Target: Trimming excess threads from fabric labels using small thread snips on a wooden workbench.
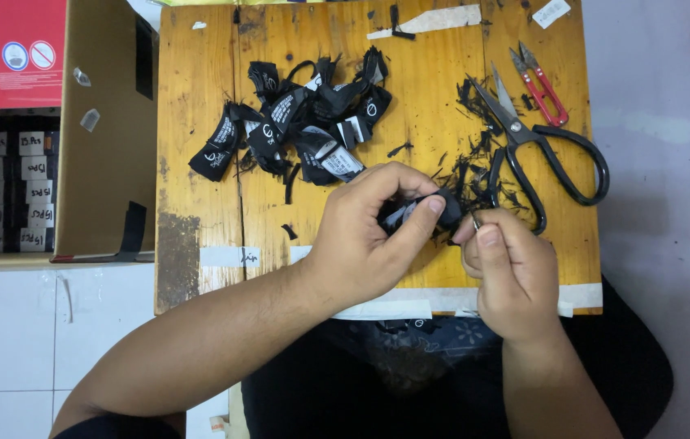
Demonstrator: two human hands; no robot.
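Left hand (361,236) pinched a black woven label (434,207), long axis pointing right toward right hand (507,268), whose grip was pressed together on a small metal tool (475,218) touching it.

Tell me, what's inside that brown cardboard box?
Inside the brown cardboard box sit rows of small black bundles with white paper tags. A red flap covers the top part, so more may hide there.

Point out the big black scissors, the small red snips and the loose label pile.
black scissors (514,130): head view, pivot screw.
red snips (546,91): head view, red handle.
label pile (304,122): head view, middle of the heap.
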